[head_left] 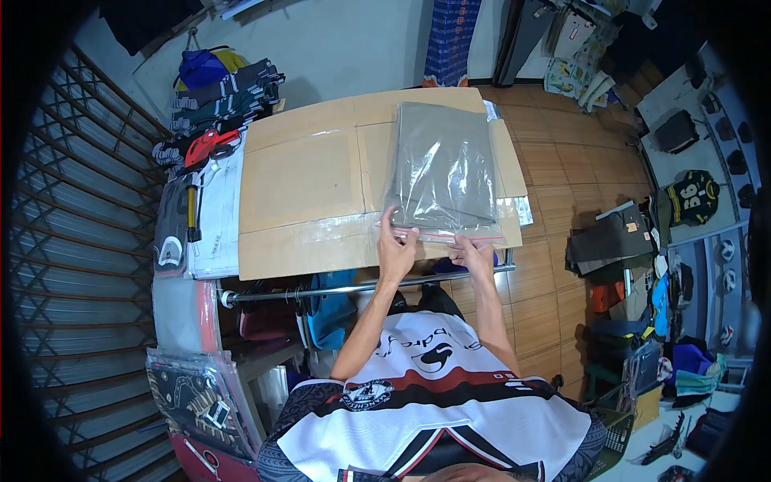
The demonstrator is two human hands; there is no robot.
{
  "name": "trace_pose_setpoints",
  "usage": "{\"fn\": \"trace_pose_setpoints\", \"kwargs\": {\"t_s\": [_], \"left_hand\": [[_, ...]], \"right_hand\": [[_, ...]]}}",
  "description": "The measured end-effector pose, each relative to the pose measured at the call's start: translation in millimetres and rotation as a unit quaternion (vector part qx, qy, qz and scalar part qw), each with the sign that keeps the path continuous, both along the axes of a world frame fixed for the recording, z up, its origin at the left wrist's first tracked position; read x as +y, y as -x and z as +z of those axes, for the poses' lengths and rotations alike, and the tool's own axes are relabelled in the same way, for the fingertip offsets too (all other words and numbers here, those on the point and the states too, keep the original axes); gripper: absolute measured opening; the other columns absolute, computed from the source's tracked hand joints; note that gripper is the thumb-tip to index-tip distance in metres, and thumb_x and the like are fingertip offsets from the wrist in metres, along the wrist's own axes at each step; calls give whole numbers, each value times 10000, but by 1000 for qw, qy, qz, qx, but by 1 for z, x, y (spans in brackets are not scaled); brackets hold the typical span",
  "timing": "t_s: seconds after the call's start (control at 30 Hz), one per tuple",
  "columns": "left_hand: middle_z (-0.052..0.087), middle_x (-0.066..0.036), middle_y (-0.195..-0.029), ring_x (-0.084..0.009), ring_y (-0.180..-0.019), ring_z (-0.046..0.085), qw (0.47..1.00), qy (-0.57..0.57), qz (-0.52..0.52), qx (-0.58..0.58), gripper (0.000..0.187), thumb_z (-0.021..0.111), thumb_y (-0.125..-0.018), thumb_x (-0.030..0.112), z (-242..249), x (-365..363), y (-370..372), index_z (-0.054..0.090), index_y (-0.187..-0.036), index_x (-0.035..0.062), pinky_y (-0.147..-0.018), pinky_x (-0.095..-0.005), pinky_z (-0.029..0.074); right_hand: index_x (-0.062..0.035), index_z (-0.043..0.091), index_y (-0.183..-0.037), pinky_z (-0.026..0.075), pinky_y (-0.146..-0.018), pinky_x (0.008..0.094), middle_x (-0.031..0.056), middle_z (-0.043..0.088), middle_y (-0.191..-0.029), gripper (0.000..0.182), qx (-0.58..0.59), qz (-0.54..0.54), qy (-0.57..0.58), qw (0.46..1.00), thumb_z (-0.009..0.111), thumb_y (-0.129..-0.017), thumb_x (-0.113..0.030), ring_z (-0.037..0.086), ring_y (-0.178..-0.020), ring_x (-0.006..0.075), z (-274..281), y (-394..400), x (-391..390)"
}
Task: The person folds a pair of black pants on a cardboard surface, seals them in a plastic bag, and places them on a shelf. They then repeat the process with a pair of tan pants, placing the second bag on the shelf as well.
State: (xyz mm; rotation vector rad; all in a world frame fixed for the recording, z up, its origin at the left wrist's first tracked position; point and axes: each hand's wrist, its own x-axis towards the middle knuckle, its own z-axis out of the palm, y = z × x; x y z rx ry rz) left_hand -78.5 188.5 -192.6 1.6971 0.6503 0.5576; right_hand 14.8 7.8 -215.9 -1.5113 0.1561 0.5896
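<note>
A clear zip bag [446, 173] with a folded grey-brown garment inside lies flat on a cardboard sheet [301, 177]. Its opening edge, marked by a red strip [438, 237], faces me. At the left end of that strip, my left hand [395, 251] grips the edge between thumb and fingers, the index finger pointing up along the bag's side. Right of the strip's middle, my right hand [475, 255] pinches the same edge with thumb and fingertips.
Left of the cardboard lie white plastic packets [217, 217], a red tape dispenser [210, 149] and a yellow-and-black cutter [193, 210]. Stacked clothes [225, 100] stand behind them. A metal rail [345, 289] with hanging clothes runs below the front edge. Folded garments [614, 241] are piled at right.
</note>
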Motion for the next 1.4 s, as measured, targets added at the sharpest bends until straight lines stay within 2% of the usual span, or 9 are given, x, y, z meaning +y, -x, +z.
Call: {"fn": "trace_pose_setpoints", "kwargs": {"t_s": [0.17,0.33,0.43,0.6,0.7,0.83,1.13,1.27,1.4], "left_hand": [[671,-185,-1235,-136,-760,622,996,73,45,-25,749,772,-886,103,-22,24,10,401,-1532,21,-695,-303,526],[677,-44,-822,-74,-716,606,991,110,58,-45,714,747,-930,42,-32,48,20,342,-1518,41,-602,-230,512],[679,-42,-822,-77,-709,606,988,128,56,-65,702,746,-936,49,-40,58,22,345,-1512,34,-598,-237,518],[705,-31,-864,-70,-747,626,991,120,46,-31,431,703,-980,81,-34,74,28,538,-1362,-30,-630,-223,517],[719,-43,-911,-87,-812,655,994,81,63,-22,414,705,-987,101,-28,91,26,556,-1350,-29,-682,-237,533],[706,-133,-1152,-168,-1009,677,991,132,4,-19,442,708,-1000,143,-10,98,7,540,-1356,-57,-851,-307,571],[656,-225,-1272,-253,-1080,680,998,40,-26,37,644,771,-962,237,-7,87,-43,472,-1443,-69,-963,-372,552],[663,-227,-1236,-228,-1113,655,990,96,-51,90,722,782,-959,296,21,80,-49,456,-1442,-128,-986,-344,517],[653,-211,-1295,-232,-1235,583,960,226,-129,107,701,735,-994,389,6,64,-62,515,-1409,-132,-1060,-332,450]], "right_hand": [[55,688,-1105,580,-604,283,155,759,-943,319,2,-57,-2,998,739,-962,-225,693,-660,154,2,-10,-32],[22,689,-1060,587,-612,272,130,751,-906,283,4,-89,1,996,745,-970,-240,698,-678,151,-2,-17,-67],[32,691,-1068,583,-608,268,145,760,-924,279,0,-93,13,996,720,-985,-232,699,-672,154,1,-17,-70],[57,692,-1081,565,-600,276,178,768,-928,289,-4,-90,65,994,671,-1011,-223,695,-657,156,19,-19,-71],[56,686,-1070,539,-581,260,181,767,-921,275,-115,-107,156,975,668,-1013,-212,697,-660,136,13,-36,-80],[98,655,-1137,584,-752,335,192,765,-945,377,-287,-137,190,929,755,-938,-205,747,-855,222,0,-73,-67],[136,628,-1240,572,-814,348,242,759,-1029,498,-247,-25,219,943,811,-879,-154,742,-912,254,-3,-128,-12],[145,618,-1296,571,-812,334,188,754,-1065,457,-137,92,32,986,755,-905,-50,726,-957,223,19,-129,-33],[108,512,-1456,535,-718,315,151,747,-1061,625,-27,66,-21,997,750,-902,-58,700,-865,188,53,-116,-78]]}}
